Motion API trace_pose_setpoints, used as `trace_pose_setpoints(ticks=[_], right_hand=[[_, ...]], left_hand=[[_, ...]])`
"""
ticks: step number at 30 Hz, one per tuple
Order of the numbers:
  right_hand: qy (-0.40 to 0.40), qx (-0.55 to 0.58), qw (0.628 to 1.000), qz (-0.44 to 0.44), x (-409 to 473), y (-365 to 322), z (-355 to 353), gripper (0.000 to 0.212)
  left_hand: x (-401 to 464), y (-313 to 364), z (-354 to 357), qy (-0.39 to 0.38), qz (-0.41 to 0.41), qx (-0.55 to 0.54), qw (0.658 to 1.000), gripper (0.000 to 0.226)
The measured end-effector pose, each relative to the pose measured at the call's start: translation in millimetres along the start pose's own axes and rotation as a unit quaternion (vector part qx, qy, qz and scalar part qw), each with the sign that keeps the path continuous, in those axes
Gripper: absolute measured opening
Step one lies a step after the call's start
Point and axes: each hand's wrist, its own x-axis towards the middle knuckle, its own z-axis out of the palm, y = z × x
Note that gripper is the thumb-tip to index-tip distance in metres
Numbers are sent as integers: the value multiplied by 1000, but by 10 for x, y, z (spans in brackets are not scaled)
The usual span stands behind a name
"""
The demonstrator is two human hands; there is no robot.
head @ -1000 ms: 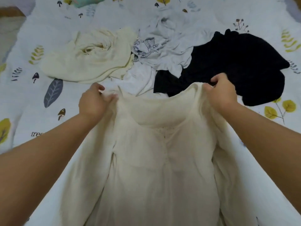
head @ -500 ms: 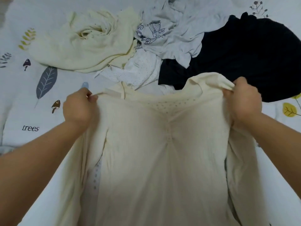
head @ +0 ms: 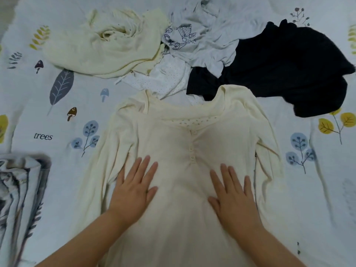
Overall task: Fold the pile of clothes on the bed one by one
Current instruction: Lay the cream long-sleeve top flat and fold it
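- head view: cream long-sleeved top (head: 192, 147) lies flat, front up, on the bed (head: 317, 199), neckline pointing away from the person, hem running out of frame at the bottom
- button placket (head: 191, 149) with small buttons runs down the chest centre; dotted inner lining visible at the neckline
- both sleeves lie down along the sides of the body of the top
- left hand (head: 133, 191) flat on the top, palm down, fingers straight and spread, pressing the fabric left of the placket
- right hand (head: 233, 197) same pose, flat and spread, on the fabric right of the placket; neither of the hands pinches or grips anything
- hands sit side by side, apart, roughly level, below the buttons
- pile of unfolded clothes beyond the neckline: pale yellow garment (head: 107, 47) crumpled far left, grey printed shirt (head: 202, 35) with a cartoon drawing in the middle, black garment (head: 279, 70) far right
- white dotted garment (head: 165, 78) lies between the pile and the cream top's collar, partly under the grey and yellow pieces
- black garment's near edge just beside the cream top's right shoulder, may overlap, cannot tell
- bed sheet white with leaf, mushroom and tree prints, word "trees" at left
- striped grey and white bedding (head: 21, 199) bunched at the left edge, blurred
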Motion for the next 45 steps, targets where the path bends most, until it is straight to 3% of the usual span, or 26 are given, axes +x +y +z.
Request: trace_pose_setpoints(ticks=[5, 9, 12, 15, 18, 22, 23, 26, 28, 30, 32, 33, 37, 39, 41, 45], right_hand=[[11, 68, 990, 120, -440, -15, -280, 39], [-59, 88, 971, 213, -840, -20, -298, 56], [-80, 183, 953, 229, -951, -113, -324, 53], [-76, 243, 942, 219, -1051, -145, -379, 44], [-124, 181, 951, 217, -1144, -96, -426, 59], [-181, 111, 952, 220, -1232, -78, -386, 53], [-171, 79, 957, 220, -1219, -114, -368, 49], [-49, 34, 973, 222, -1135, -209, -293, 45], [8, 39, 981, 189, -1034, -315, -281, 55], [38, 46, 989, 136, -915, -465, -303, 62], [44, 79, 991, 103, -820, -626, -289, 61], [40, 95, 991, 90, -791, -704, -265, 59], [-19, 173, 984, 47, -737, -1003, -338, 44], [-95, 265, 959, 22, -726, -1195, -413, 71], [-170, 376, 911, 0, -717, -1421, -556, 75], [-257, 652, 713, -11, -713, -1885, -943, 56]], left_hand=[[-393, 237, -169, -9, -104, -59, 993, 54], [-801, 293, -189, -51, -228, -118, 965, 55], [-938, 328, -249, -69, -244, -161, 954, 55], [-1052, 323, -203, -66, -209, -182, 959, 57], [-1168, 244, -207, -90, -195, -167, 962, 60], [-1280, 173, -290, -142, -155, -147, 967, 55], [-1275, 165, -354, -125, -153, -147, 969, 53], [-1192, 52, -466, 35, -159, -140, 977, 50], [-1089, -73, -476, 117, -217, -115, 962, 50], [-976, -223, -489, 50, -330, -149, 931, 47], [-882, -362, -480, -41, -427, -230, 874, 38], [-851, -418, -491, -58, -440, -261, 857, 32], [-815, -573, -721, -21, -383, -316, 867, 17], [-855, -546, -998, 10, -366, -397, 842, 8], [-901, -491, -1284, 15, -350, -512, 785, 7], [-894, -261, -1735, -8, -295, -665, 687, 14]])
